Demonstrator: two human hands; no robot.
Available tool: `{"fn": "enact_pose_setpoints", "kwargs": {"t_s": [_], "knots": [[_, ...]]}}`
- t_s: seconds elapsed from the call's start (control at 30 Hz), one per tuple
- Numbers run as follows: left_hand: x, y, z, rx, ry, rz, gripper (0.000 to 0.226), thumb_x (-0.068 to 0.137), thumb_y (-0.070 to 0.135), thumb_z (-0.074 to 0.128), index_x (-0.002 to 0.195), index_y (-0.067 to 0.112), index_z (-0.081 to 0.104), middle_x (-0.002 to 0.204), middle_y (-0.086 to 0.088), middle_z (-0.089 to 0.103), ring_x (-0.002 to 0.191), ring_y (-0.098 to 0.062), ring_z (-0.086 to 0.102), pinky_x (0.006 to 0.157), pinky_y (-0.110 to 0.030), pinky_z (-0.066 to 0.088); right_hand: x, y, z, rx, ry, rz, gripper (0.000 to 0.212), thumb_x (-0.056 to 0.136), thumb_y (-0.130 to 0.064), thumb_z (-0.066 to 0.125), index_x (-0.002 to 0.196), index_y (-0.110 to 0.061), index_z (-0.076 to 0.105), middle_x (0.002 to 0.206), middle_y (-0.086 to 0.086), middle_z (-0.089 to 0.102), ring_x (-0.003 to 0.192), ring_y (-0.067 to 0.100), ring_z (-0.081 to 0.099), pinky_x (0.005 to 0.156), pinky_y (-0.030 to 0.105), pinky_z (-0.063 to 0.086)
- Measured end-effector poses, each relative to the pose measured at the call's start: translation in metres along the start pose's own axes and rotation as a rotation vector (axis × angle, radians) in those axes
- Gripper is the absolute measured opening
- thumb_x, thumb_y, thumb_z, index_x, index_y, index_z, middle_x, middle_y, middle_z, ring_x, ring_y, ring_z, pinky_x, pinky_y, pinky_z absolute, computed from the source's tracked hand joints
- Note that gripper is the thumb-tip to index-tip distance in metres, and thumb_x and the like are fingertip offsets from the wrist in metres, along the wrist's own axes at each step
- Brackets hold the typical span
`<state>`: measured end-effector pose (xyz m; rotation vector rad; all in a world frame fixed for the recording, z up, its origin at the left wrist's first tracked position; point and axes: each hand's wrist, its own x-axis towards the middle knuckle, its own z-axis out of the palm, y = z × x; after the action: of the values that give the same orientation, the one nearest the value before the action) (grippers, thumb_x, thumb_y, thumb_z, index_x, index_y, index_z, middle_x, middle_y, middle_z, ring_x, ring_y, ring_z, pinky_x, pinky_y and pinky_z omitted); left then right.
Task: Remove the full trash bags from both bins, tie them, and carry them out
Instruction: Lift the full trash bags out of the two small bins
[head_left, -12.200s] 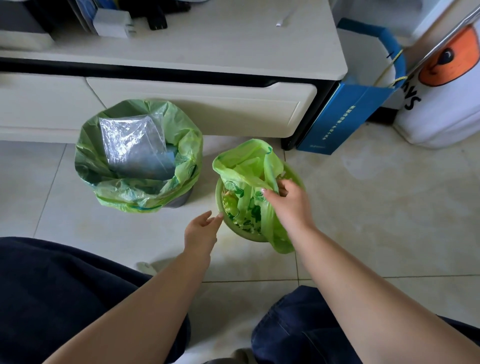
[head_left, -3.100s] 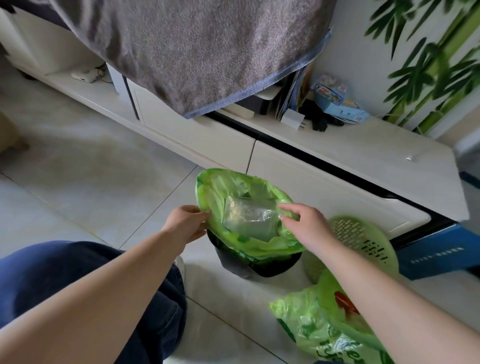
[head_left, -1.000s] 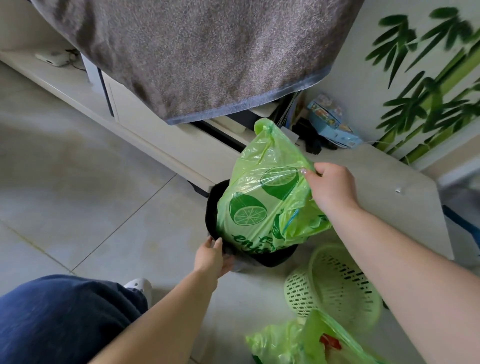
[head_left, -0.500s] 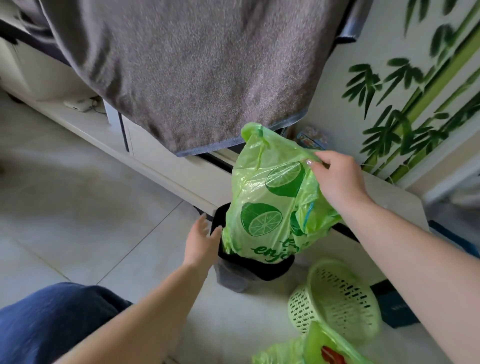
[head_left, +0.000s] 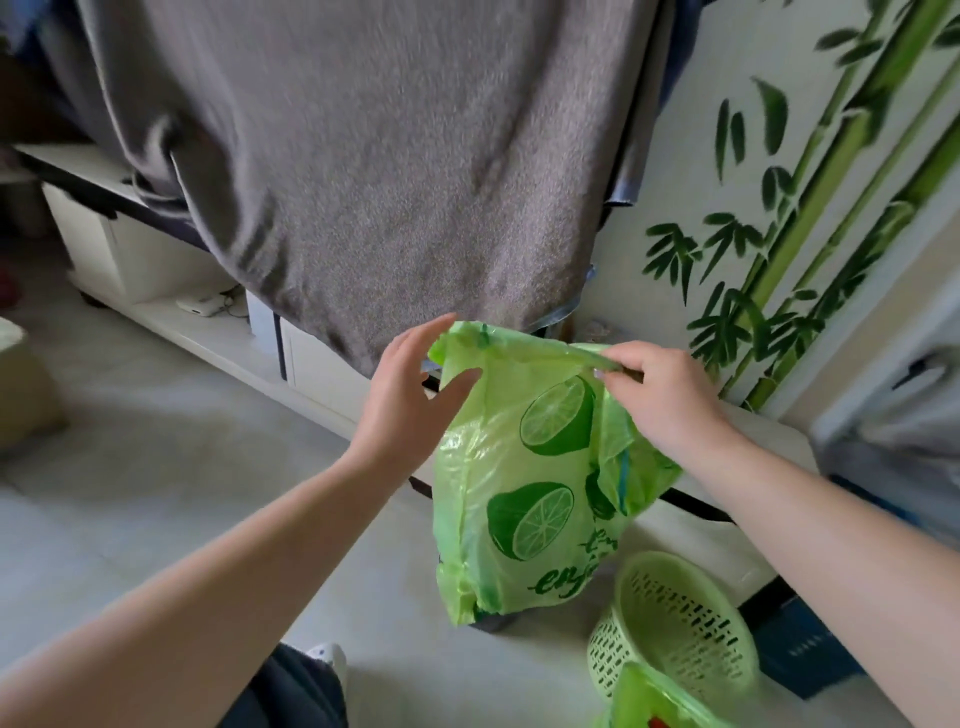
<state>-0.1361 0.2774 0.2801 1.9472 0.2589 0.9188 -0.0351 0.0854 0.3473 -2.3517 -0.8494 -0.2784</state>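
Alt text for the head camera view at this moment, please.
The right hand holds a green lime-printed trash bag up by its top edge while the open left hand reaches for the other corner. An empty green basket bin stands on the tiled floor below, right.

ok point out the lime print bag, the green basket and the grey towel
lime print bag (head_left: 530, 483), head view, on its printed front
green basket (head_left: 675, 623), head view, on its perforated inner wall
grey towel (head_left: 389, 171), head view, mid cloth
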Motion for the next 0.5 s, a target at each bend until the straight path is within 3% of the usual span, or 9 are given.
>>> {"fn": "enact_pose_setpoints", "kwargs": {"t_s": [0.1, 0.2, 0.3, 0.4, 0.5], "knots": [[-0.011, 0.015, -0.004, 0.078, -0.069, 0.125, 0.056, 0.081, 0.025, 0.067, 0.133, 0.026, 0.045, 0.127, 0.011, 0.045, 0.120, -0.012, 0.048, 0.097, -0.032, 0.047, -0.021, -0.005, 0.001, 0.023, -0.064, -0.009, 0.025, 0.089, -0.016, 0.060, 0.113, -0.014, 0.068, 0.099, -0.008, 0.065, 0.087, 0.009, 0.056, 0.082, 0.020, 0.042], [-0.026, 0.024, -0.005, 0.171, -0.190, 0.226, 0.058, 0.081, 0.028, 0.067, 0.134, 0.028, 0.043, 0.131, 0.006, 0.050, 0.115, -0.011, 0.051, 0.094, -0.031, 0.050, -0.045, -0.004, 0.003, 0.083, -0.162, 0.000, 0.020, 0.087, -0.019, 0.062, 0.105, -0.022, 0.072, 0.088, -0.010, 0.069, 0.073, 0.014, 0.065, 0.070, 0.028, 0.053], [-0.044, 0.023, 0.000, 0.259, -0.382, 0.257, 0.054, 0.080, 0.034, 0.066, 0.131, 0.028, 0.048, 0.127, 0.006, 0.057, 0.114, -0.012, 0.054, 0.095, -0.033, 0.049, -0.065, 0.003, 0.013, 0.103, -0.281, 0.057, 0.011, 0.085, -0.026, 0.065, 0.092, -0.024, 0.074, 0.079, -0.011, 0.068, 0.074, 0.007, 0.062, 0.067, 0.018, 0.046], [-0.064, 0.012, 0.007, 0.296, -0.524, 0.271, 0.043, 0.080, 0.032, 0.069, 0.121, 0.025, 0.059, 0.114, 0.004, 0.064, 0.105, -0.014, 0.058, 0.090, -0.027, 0.046, -0.080, 0.012, 0.031, 0.110, -0.367, 0.114, 0.012, 0.082, -0.034, 0.068, 0.085, -0.024, 0.073, 0.073, -0.014, 0.064, 0.068, -0.001, 0.056, 0.059, 0.009, 0.040], [-0.087, -0.005, 0.012, 0.326, -0.601, 0.188, 0.039, 0.080, 0.032, 0.069, 0.118, 0.025, 0.062, 0.111, 0.005, 0.065, 0.103, -0.012, 0.057, 0.085, -0.018, 0.039, -0.096, 0.021, 0.057, 0.211, -0.405, 0.235, 0.009, 0.081, -0.031, 0.070, 0.083, -0.023, 0.073, 0.070, -0.013, 0.064, 0.066, 0.004, 0.056, 0.062, 0.021, 0.045]]}}
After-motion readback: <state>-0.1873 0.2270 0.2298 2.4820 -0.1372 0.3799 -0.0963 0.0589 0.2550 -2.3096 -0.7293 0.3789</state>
